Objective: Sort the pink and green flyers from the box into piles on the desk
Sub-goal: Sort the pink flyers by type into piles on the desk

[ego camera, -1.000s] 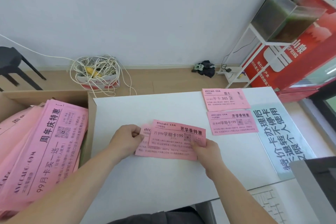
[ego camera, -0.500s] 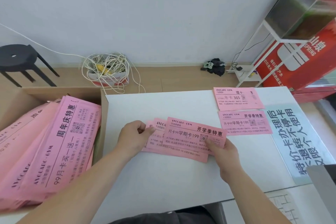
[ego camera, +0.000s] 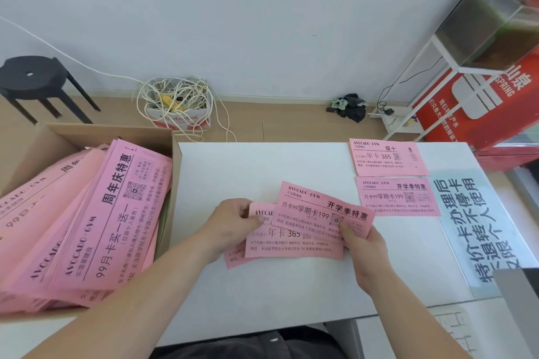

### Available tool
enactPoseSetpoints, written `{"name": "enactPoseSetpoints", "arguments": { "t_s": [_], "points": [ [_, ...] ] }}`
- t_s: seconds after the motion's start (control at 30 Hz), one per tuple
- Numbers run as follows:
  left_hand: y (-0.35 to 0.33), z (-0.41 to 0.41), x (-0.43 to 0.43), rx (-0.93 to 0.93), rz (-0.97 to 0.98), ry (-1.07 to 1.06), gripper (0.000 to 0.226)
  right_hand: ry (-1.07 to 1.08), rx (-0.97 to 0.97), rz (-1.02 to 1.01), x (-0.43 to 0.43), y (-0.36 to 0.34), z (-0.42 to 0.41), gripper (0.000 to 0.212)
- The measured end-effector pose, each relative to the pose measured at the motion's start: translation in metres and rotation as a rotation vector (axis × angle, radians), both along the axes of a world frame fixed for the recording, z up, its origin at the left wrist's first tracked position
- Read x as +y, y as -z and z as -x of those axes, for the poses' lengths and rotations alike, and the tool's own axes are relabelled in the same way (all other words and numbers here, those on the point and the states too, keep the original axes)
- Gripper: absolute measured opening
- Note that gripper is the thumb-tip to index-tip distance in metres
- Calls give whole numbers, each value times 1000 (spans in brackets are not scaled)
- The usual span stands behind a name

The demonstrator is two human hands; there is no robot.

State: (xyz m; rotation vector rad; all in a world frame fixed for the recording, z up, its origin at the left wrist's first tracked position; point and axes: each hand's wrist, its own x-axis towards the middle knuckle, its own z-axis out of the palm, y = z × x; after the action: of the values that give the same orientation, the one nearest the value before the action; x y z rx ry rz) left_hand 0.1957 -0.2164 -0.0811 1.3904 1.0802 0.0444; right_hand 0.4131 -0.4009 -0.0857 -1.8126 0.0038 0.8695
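Two hands meet over a white desk [ego camera: 262, 294]: right of a brown cardboard box [ego camera: 87, 132] packed with large pink flyers [ego camera: 96, 227], the left hand [ego camera: 230, 221] pinches a small fan of pink paper flyers [ego camera: 291, 248]; the right hand [ego camera: 364, 245] pinches its top sheet [ego camera: 318, 210]; two pink piles [ego camera: 388, 160] lie farther right.

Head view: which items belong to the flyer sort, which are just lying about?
Job: cardboard box, boxed flyers, left hand gripping fanned flyers, right hand pinching top flyer, far pile, near pile, desk.
Lying about: black stool, cable tangle, blue sign, fish tank, dark rags.
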Motion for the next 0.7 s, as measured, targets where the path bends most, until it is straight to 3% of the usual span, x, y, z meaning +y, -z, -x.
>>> {"name": "enactPoseSetpoints", "arguments": {
  "t_s": [0.13,0.27,0.37,0.43,0.53,0.63,0.7],
  "points": [
    [2,12,4,102,-186,108,27,-81,-101,78,-1,-10,1,26],
    [2,12,6,102,-224,108,18,-372,-568,486,-8,-19,16,101],
    [-2,8,-1,96,-257,74,23,-739,-804,542,-8,-21,45,91],
    [-6,3,-12,81,-302,57,36,-941,-734,544,-9,-15,61,88],
    [-11,-1,-42,20,-360,72,48,-961,-641,556,-7,-9,68,89],
    [-10,1,-71,-108,-338,249,20,-935,-699,563,-3,-14,64,67],
    [-7,5,-79,-127,-398,375,15,-939,-699,538,-2,-17,58,50]
  ]
}}
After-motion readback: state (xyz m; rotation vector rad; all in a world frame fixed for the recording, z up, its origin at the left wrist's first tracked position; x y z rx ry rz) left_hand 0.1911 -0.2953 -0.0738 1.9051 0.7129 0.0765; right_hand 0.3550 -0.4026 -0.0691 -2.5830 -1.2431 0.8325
